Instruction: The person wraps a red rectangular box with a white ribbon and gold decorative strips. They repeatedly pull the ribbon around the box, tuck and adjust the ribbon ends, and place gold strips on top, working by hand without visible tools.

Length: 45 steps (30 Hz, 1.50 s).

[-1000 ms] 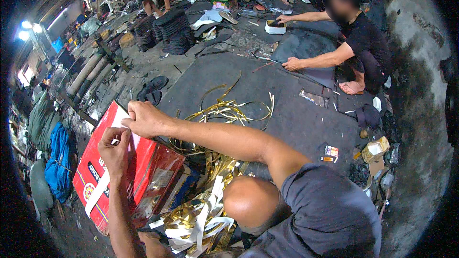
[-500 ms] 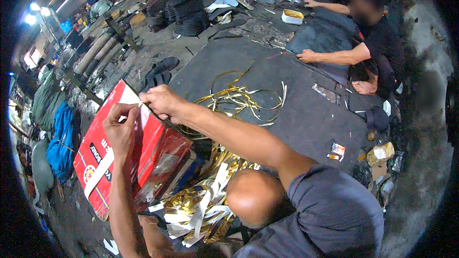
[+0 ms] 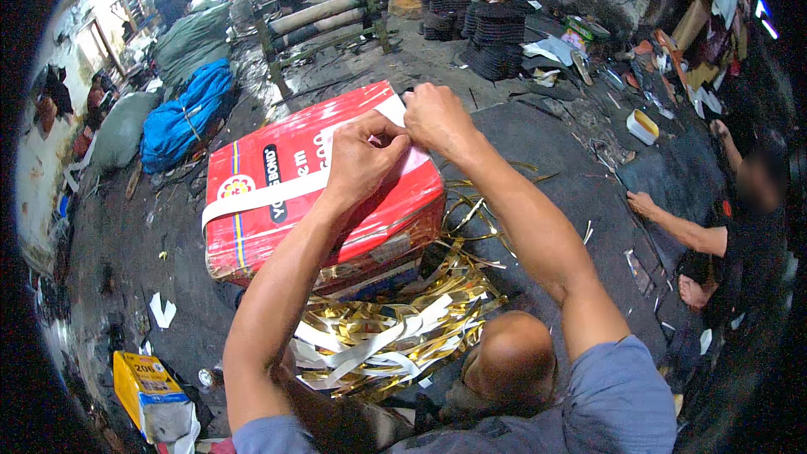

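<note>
A large red box with a glossy printed surface sits tilted in front of me. One white strip lies across its top face and runs up under my left hand. My left hand rests over the box with thumb and fingers pinched together on the strip. Close beside it, at the box's far right corner, my right hand is closed, its fingertips turned toward the left hand. What the right fingers grip is hidden. Against the near side of the box lies a heap of gold and white strips, near my bent knee.
A yellow and white box stands at the lower left. A blue bundle and stacked dark pieces lie farther off. At the right a person sits handling a dark sheet, near a yellow-filled white tub.
My view has swung left, so the box now appears nearer the middle and turned flatter. Both hands stay close together at its far corner.
</note>
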Available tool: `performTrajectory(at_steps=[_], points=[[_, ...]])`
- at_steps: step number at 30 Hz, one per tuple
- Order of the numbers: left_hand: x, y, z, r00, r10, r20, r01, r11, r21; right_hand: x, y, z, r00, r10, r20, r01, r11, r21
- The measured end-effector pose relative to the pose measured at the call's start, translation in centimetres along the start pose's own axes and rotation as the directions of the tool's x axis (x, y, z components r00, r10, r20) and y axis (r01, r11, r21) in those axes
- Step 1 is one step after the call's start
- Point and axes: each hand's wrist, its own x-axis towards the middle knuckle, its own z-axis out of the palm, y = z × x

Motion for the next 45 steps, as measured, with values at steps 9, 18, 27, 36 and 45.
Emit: performTrajectory(at_steps=[9, 18, 27, 36, 45], points=[[0.3, -0.1, -0.6, 0.997, -0.068, 0.041, 0.069, 0.997, -0.025, -3.8, 6.0, 10.4, 0.994, -0.027, -0.106, 0.069, 0.907, 0.415], [1.1, -0.2, 0.7, 0.981, -0.178, 0.076, 0.183, 0.981, -0.063, -11.0, 10.1, 21.1, 0.962, 0.271, 0.044, -0.226, 0.691, 0.687], [0.9, -0.7, 0.3, 0.980, -0.169, 0.103, 0.178, 0.980, -0.087, -15.6, 9.5, 24.8, 0.862, 0.482, 0.159, -0.459, 0.607, 0.648], [1.2, -0.5, 0.7, 0.982, -0.160, 0.098, 0.167, 0.984, -0.069, -20.5, 15.4, 33.8, 0.874, 0.413, 0.255, -0.482, 0.798, 0.361], [0.9, -1.1, 0.4, 0.981, -0.174, 0.089, 0.184, 0.977, -0.112, -23.9, 15.4, 34.1, 0.867, 0.406, 0.288, -0.465, 0.867, 0.178]])
